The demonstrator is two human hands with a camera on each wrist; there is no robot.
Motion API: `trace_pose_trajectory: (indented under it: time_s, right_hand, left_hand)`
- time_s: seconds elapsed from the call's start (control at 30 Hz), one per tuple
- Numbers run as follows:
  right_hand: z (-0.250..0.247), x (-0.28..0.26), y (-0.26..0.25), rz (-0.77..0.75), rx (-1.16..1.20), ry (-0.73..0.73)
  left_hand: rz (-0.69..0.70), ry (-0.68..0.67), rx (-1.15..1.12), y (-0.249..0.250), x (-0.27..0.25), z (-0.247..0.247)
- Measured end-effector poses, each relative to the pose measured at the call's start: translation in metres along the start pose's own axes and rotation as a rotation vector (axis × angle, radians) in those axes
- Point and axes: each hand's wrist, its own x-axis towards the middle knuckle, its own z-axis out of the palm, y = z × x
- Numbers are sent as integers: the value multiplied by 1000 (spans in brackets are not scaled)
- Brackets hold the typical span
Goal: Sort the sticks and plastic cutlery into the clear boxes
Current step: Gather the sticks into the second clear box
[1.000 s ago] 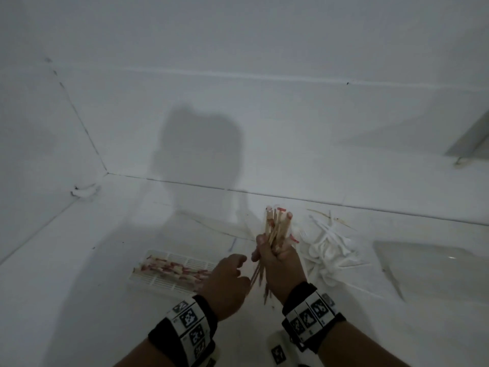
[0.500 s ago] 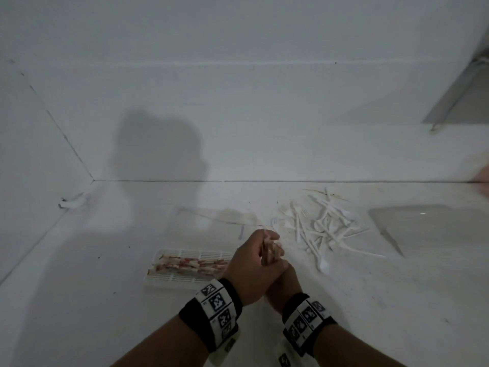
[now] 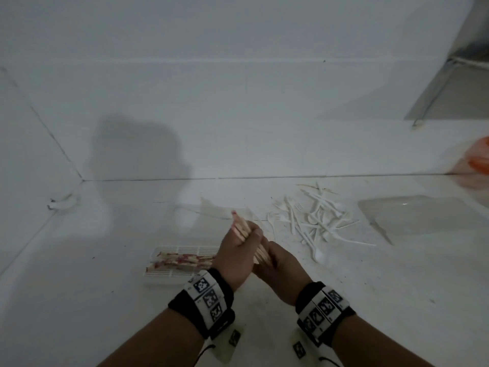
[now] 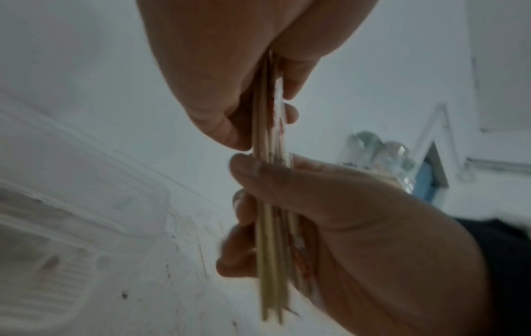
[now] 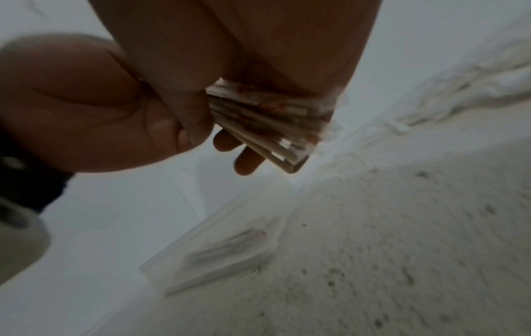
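A bundle of wooden sticks (image 3: 241, 228) in red-printed wrappers is held over the floor by both hands. My left hand (image 3: 239, 249) grips its upper part, and the red tips stick out up and to the left. My right hand (image 3: 276, 260) is wrapped round the lower end. The left wrist view shows the sticks (image 4: 270, 218) running from my left hand (image 4: 260, 125) down into my right hand (image 4: 330, 204). A clear ribbed box (image 3: 158, 274) just left of my hands holds more wrapped sticks. White plastic cutlery (image 3: 312, 221) lies in a loose pile to the right.
A clear plastic box (image 3: 412, 213) lies right of the cutlery pile, and another clear piece (image 3: 211, 209) lies beyond my hands. An orange and white bag (image 3: 476, 165) sits at the right edge. White walls close off the far side and the left.
My left hand has closed round the top of the bundle, which my right hand earlier held alone and upright. The bundle now tilts to the left. The camera has turned to the right.
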Motion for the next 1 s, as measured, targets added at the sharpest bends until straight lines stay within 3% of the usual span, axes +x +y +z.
trace_pose_trajectory:
  time_s: [0.2,0.33,0.43,0.63,0.83,1.0]
  right_hand:
    - [4,11,-26,-197,-305,-213]
    - [16,38,-37,-247,-518,-282]
    - [37,58,-46,-239,-644,-357]
    - [78,102,-54,-130,-884,-459]
    - [101,116,-50,-10,-956,-510]
    - [105,111,-43,11,-880,-436]
  left_hand:
    - [-111,163,-92,14,-15,-46]
    - [-191,443,65,2,-31,-110]
    - [-208,563,369,-17,-48,-160]
    - [-282,451,680,-55,-40,-219]
    - [-257,240,789,-75,-7,-240]
    - [-91,56,1046,-82,6,-247]
